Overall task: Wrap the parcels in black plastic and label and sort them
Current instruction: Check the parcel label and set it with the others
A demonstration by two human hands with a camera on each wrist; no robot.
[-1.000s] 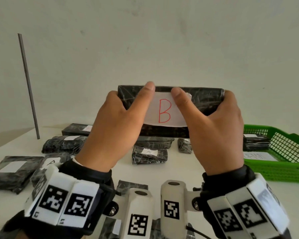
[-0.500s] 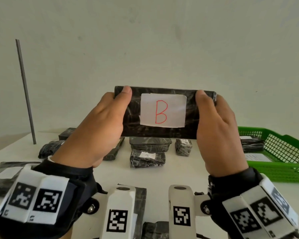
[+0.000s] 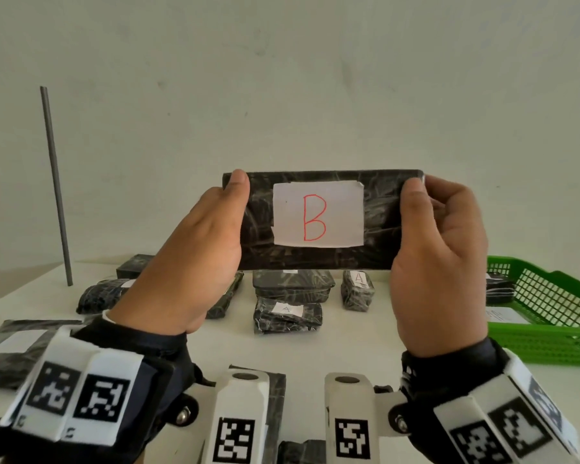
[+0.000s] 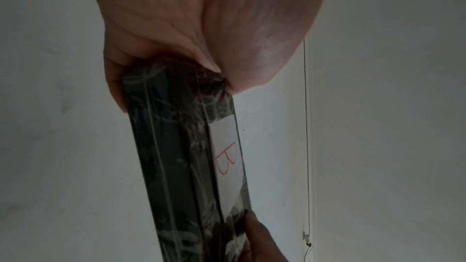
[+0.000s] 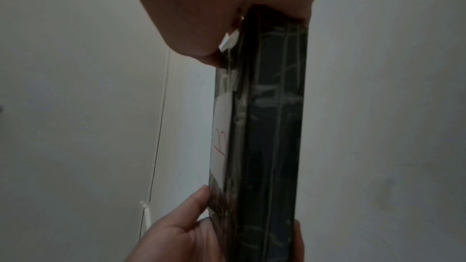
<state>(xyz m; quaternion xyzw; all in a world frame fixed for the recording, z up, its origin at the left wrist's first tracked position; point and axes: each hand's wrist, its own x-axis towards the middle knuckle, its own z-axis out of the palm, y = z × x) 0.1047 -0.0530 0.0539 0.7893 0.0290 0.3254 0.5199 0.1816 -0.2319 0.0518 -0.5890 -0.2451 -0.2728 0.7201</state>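
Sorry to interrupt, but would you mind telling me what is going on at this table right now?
A person holds a black-wrapped parcel up above the table, the left hand gripping one end and the right hand the other. Its white label bears a red B. Other wrapped parcels lie on the table, two of them labelled A, and a green basket on the right holds more.

Label (image 3: 318,218) on parcel (image 3: 379,242), between hands
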